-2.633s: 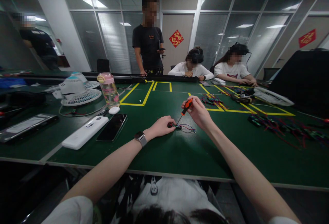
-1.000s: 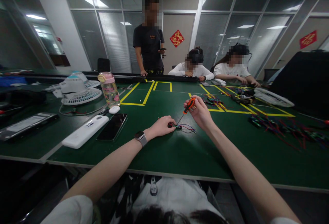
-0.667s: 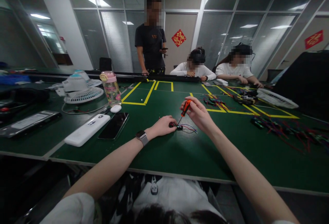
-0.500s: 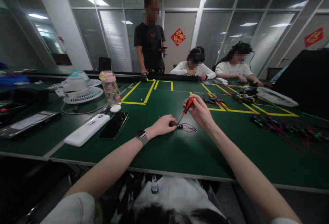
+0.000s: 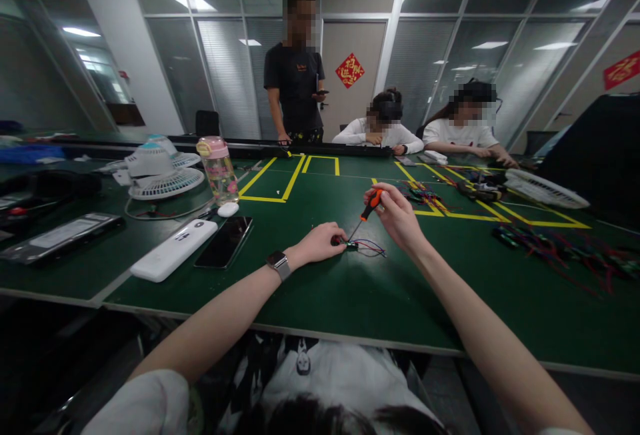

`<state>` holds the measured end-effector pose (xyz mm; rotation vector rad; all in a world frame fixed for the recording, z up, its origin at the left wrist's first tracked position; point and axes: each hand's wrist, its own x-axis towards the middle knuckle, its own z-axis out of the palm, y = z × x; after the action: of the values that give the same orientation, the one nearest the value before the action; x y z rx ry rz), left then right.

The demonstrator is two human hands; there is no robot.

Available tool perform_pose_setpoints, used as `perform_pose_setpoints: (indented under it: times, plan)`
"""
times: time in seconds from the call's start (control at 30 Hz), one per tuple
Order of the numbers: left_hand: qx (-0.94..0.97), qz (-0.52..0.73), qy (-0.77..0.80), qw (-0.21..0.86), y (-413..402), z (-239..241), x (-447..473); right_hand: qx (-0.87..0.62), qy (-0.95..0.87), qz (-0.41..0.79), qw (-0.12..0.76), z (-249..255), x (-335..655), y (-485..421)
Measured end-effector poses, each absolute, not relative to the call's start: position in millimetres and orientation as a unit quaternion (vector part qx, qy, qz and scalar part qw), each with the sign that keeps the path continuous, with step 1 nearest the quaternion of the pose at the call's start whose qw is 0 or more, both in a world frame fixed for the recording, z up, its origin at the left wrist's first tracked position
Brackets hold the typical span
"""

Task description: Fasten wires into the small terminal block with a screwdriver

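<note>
On the green table, my left hand (image 5: 323, 243) pinches a small green circuit board (image 5: 352, 246) with thin wires (image 5: 374, 247), blue and red among them, trailing off to the right. My right hand (image 5: 400, 212) grips an orange and black screwdriver (image 5: 371, 204) by its handle. The shaft slants down to the left and its tip meets the board close to my left fingertips. Which part of the board the tip touches is too small to tell. A watch (image 5: 278, 263) sits on my left wrist.
Left of my hands lie a black phone (image 5: 225, 242), a white power bank (image 5: 174, 250) and a pink-lidded bottle (image 5: 219, 172), with a white fan (image 5: 165, 175) beyond. Wired boards (image 5: 555, 252) lie in a heap at right. Several people are across the table (image 5: 320, 302).
The view has shifted slightly, moving everything a little to the right. In my right hand the screwdriver's handle has turned a little; its tip stays at the board.
</note>
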<state>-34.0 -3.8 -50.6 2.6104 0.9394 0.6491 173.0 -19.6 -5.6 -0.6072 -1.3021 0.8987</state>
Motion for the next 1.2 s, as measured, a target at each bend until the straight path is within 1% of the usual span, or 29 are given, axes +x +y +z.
perform_pose_setpoints:
  times: [0.17, 0.23, 0.3, 0.4, 0.47, 0.53, 0.67, 0.73, 0.8, 0.93, 1.0, 1.03, 1.1, 1.2]
  plan:
    - [0.907, 0.223, 0.328, 0.144, -4, -50, -33, -0.313, -0.656, 0.227, 0.648, -2, 169, -29]
    - [0.907, 0.223, 0.327, 0.142, -3, -50, -33, -0.312, -0.666, 0.194, 0.65, 1, 169, -32]
    - [0.907, 0.226, 0.326, 0.141, -3, -50, -33, -0.303, -0.679, 0.225, 0.63, 2, 170, -33]
    - [0.906, 0.225, 0.329, 0.139, -3, -51, -33, -0.28, -0.682, 0.314, 0.599, 2, 171, -32]
    - [0.906, 0.223, 0.333, 0.139, -3, -51, -33, -0.28, -0.678, 0.321, 0.599, 1, 170, -32]
    - [0.906, 0.221, 0.333, 0.141, -4, -50, -32, -0.297, -0.687, 0.271, 0.606, 1, 168, -34]
    - [0.906, 0.221, 0.331, 0.145, -5, -49, -32, -0.335, -0.706, 0.088, 0.617, 3, 166, -39]
    - [0.906, 0.221, 0.33, 0.144, -5, -48, -32, -0.346, -0.695, 0.052, 0.628, 4, 166, -40]
    - [0.906, 0.222, 0.329, 0.146, -5, -49, -32, -0.345, -0.686, 0.11, 0.631, 5, 167, -39]
    - [0.905, 0.222, 0.332, 0.146, -4, -50, -33, -0.281, -0.646, 0.346, 0.62, 2, 169, -33]
    - [0.906, 0.224, 0.331, 0.143, -4, -50, -33, -0.254, -0.616, 0.406, 0.625, 0, 168, -31]
    - [0.906, 0.225, 0.33, 0.143, -4, -50, -33, -0.252, -0.611, 0.412, 0.627, 0, 168, -31]
    - [0.906, 0.225, 0.328, 0.146, -4, -50, -33, -0.274, -0.617, 0.374, 0.636, -1, 167, -31]
    - [0.907, 0.222, 0.327, 0.147, -4, -49, -33, -0.329, -0.642, 0.232, 0.652, 0, 166, -34]
